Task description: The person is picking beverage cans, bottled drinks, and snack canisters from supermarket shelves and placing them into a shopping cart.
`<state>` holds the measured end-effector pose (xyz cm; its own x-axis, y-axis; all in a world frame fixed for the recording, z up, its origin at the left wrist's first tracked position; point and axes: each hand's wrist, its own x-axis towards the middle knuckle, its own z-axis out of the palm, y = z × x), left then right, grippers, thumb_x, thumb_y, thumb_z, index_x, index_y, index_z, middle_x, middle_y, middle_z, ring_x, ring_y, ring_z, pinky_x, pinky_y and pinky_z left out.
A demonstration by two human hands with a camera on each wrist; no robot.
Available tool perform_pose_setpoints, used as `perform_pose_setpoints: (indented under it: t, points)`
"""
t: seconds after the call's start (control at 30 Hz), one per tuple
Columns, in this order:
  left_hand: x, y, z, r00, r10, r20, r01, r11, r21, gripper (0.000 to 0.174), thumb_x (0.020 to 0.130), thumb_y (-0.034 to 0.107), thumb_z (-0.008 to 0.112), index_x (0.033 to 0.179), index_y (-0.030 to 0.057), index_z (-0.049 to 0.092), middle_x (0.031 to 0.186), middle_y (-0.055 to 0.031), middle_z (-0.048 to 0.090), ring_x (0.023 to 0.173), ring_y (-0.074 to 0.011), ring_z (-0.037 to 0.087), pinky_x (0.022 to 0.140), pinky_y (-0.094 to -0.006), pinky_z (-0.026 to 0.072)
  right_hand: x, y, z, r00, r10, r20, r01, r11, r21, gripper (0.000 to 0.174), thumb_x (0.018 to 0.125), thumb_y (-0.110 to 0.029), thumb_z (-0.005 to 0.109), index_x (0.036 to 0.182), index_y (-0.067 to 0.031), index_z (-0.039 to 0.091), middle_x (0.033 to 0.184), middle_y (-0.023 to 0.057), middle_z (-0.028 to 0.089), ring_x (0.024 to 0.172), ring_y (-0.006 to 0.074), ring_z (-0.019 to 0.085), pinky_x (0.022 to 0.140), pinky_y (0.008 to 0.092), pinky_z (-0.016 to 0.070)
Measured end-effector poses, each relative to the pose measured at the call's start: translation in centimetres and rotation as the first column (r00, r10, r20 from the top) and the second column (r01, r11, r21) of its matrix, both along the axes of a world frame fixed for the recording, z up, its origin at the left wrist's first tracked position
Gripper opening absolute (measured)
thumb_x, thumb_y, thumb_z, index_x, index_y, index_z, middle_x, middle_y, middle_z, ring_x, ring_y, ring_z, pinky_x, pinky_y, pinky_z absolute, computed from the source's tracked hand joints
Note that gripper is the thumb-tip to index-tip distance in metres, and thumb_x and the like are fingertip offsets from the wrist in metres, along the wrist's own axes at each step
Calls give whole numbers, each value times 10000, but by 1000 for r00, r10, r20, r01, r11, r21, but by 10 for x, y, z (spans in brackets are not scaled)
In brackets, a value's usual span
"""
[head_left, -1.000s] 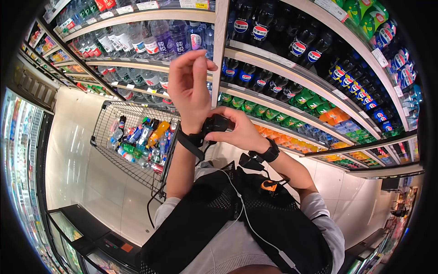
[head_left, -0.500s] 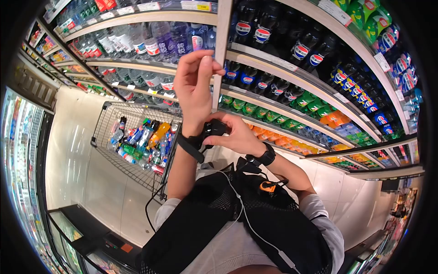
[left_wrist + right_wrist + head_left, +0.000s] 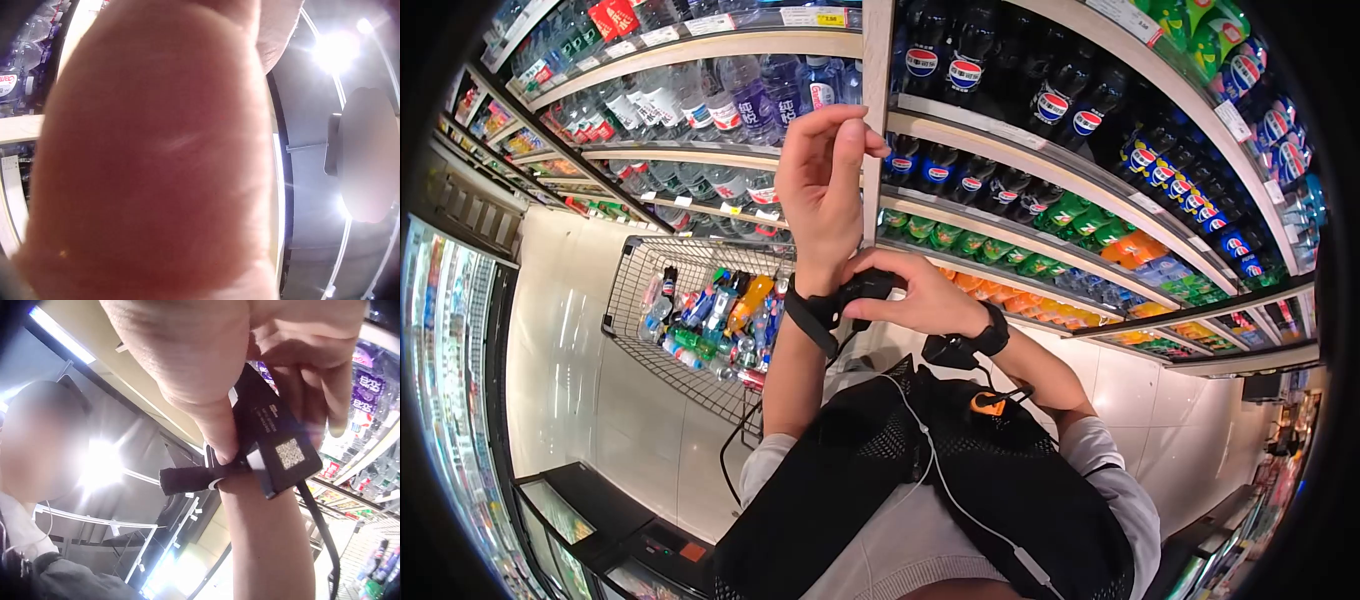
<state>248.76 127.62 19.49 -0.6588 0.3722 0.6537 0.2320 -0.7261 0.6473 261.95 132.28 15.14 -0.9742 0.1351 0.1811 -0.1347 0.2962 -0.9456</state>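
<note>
The left hand is raised palm up with loosely bent fingers and holds nothing. Around its wrist runs a black strap with a small black camera on it. The right hand pinches that camera between thumb and fingers. In the right wrist view the right thumb presses on the strap side of the black camera box, which bears a square code label and a cable. Skin of a hand fills most of the left wrist view.
A wire shopping cart holding many bottles stands at the left. Shelves of water bottles and dark cola bottles rise in front. A glass-sided black case is at lower left, with tiled floor between.
The left hand rose and moved right at first, then shifted slightly back left. The right hand moved slightly left, keeping its grip on the wrist camera. The shelves and cart shifted slightly in view.
</note>
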Motion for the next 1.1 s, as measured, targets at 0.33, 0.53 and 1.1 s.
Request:
perform_pose_setpoints:
  t: [0.33, 0.53, 1.1]
  points:
    - [2, 4, 6, 995, -101, -24, 100, 994, -39, 144, 976, 57, 519, 1091, -22, 556, 868, -75, 637, 791, -120, 606, 740, -253, 497, -9, 16, 17, 976, 217, 4, -215, 968, 132, 323, 857, -240, 706, 1061, 4, 645, 1013, 123, 676, 967, 238, 636, 875, 343, 472]
    - [11, 12, 9, 986, -157, -49, 153, 985, -77, 143, 973, 48, 520, 1094, -17, 557, 871, -72, 636, 787, -115, 604, 737, -241, 486, -4, 24, 23, 976, 216, 2, -212, 956, 202, 341, 852, -246, 708, 1075, 5, 650, 1016, 144, 674, 964, 242, 638, 871, 343, 476]
    - [-19, -40, -11, 972, 147, -182, -192, 947, -258, 143, 981, 52, 487, 1079, -18, 563, 894, -69, 597, 800, -115, 568, 739, -258, 461, 10, 47, -18, 989, 137, -65, -138, 990, -24, 798, 812, -243, 766, 1418, -53, 282, 1421, 142, 385, 1267, 244, 471, 1061, 373, 372]
